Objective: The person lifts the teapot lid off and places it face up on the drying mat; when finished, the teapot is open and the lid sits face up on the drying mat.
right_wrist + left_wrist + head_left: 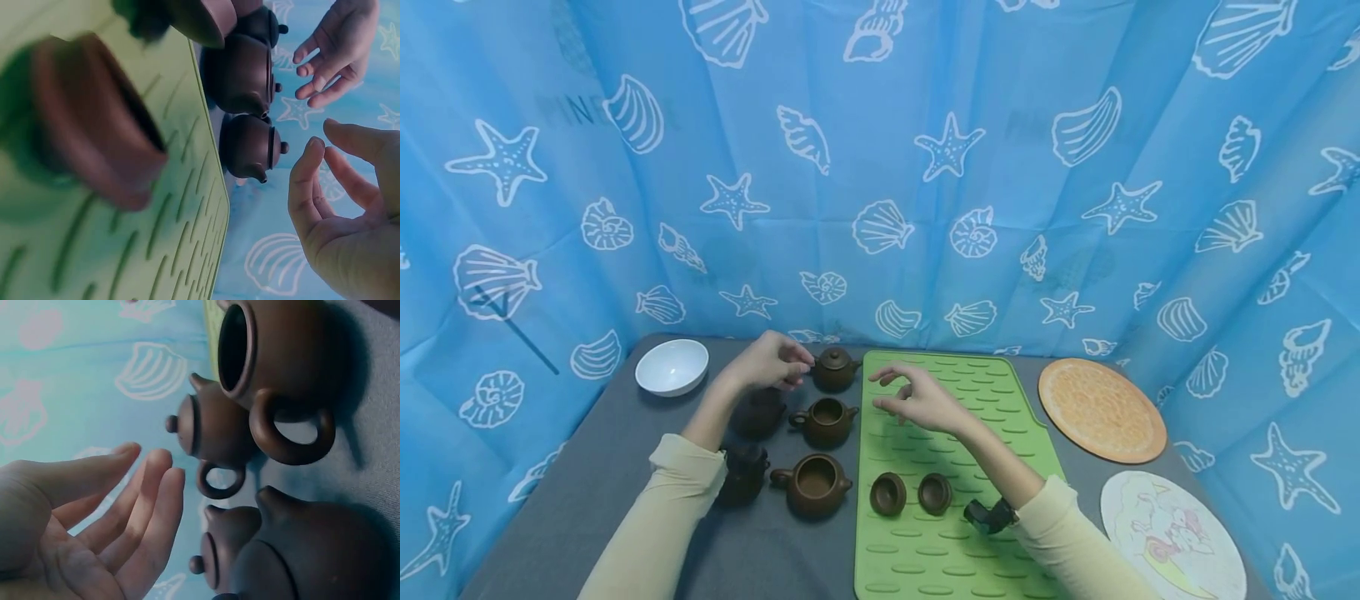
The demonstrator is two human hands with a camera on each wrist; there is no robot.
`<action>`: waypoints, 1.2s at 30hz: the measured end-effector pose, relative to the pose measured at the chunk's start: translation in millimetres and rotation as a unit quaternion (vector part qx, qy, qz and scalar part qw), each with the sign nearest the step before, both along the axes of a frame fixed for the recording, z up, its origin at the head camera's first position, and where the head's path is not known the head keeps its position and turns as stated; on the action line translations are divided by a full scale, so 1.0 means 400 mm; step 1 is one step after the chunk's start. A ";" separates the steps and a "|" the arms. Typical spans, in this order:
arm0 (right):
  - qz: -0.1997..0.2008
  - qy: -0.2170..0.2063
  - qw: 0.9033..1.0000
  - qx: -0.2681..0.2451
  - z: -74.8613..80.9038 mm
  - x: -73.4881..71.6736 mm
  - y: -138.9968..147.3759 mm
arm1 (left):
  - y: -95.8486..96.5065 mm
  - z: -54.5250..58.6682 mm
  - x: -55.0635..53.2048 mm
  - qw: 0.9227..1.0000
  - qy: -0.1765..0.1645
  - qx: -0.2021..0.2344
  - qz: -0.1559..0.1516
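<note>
My left hand (775, 362) hangs above the back of the table beside a brown lidded teapot (833, 371), its fingers loosely bent around nothing. In the left wrist view that lidded teapot (215, 419) stands apart from the fingertips. My right hand (350, 212) is raised over the green mat (1022, 533), thumb and fingers bent toward each other with nothing between them. Two lidless brown teapots (827, 422) stand in a column in front of the lidded one. Darker lidded teapots (760, 414) are partly hidden by my left forearm.
Two small brown cup-like pieces (888, 494) sit on the mat's left half. A white bowl (672, 367) stands at the back left. An orange-patterned round mat (1102, 410) and a white printed disc (1172, 533) lie at the right. A blue shell-print curtain (895, 267) hangs behind.
</note>
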State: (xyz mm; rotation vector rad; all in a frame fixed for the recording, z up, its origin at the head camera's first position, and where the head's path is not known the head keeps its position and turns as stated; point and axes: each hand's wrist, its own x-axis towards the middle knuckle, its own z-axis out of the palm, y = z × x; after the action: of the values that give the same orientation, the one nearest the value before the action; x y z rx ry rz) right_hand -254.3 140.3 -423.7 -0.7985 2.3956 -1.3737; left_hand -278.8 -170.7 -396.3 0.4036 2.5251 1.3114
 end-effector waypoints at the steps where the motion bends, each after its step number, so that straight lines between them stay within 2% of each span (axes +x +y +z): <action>1: -0.001 -0.004 1.000 -0.002 -0.001 -0.013 -0.010 | 0.000 0.000 -0.006 1.000 -0.005 -0.002 0.002; 7: -0.005 -0.007 1.000 -0.011 0.001 -0.086 -0.074 | -0.005 -0.004 -0.046 0.998 -0.051 -0.009 0.023; 10: -0.021 -0.015 1.000 -0.009 0.005 -0.117 -0.107 | -0.003 -0.010 -0.065 0.997 -0.064 -0.010 0.035; 14: -0.057 -0.052 0.997 -0.020 0.004 -0.152 -0.147 | 0.002 -0.028 -0.091 0.996 -0.071 -0.008 0.060; 17: -0.082 -0.084 0.992 -0.034 -0.006 -0.172 -0.169 | 0.007 -0.044 -0.109 0.993 -0.081 0.012 0.084; 20: -0.100 -0.106 0.989 -0.039 -0.018 -0.184 -0.188 | 0.011 -0.060 -0.121 0.988 -0.102 0.039 0.106; 25: -0.129 -0.101 0.986 -0.033 -0.039 -0.193 -0.207 | 0.020 -0.079 -0.129 0.984 -0.129 0.058 0.107; 28: -0.141 -0.090 0.986 -0.025 -0.047 -0.196 -0.214 | 0.027 -0.085 -0.128 0.984 -0.129 0.054 0.112; 36: -0.144 -0.062 0.988 -0.005 -0.050 -0.196 -0.226 | 0.034 -0.092 -0.123 0.980 -0.120 0.057 0.150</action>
State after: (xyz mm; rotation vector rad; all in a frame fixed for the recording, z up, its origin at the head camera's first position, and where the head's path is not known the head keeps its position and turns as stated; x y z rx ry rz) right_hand -332.7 50.0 -443.7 -0.3639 2.4780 -1.4921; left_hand -328.2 -157.0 -432.9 -0.1177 2.3784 1.5131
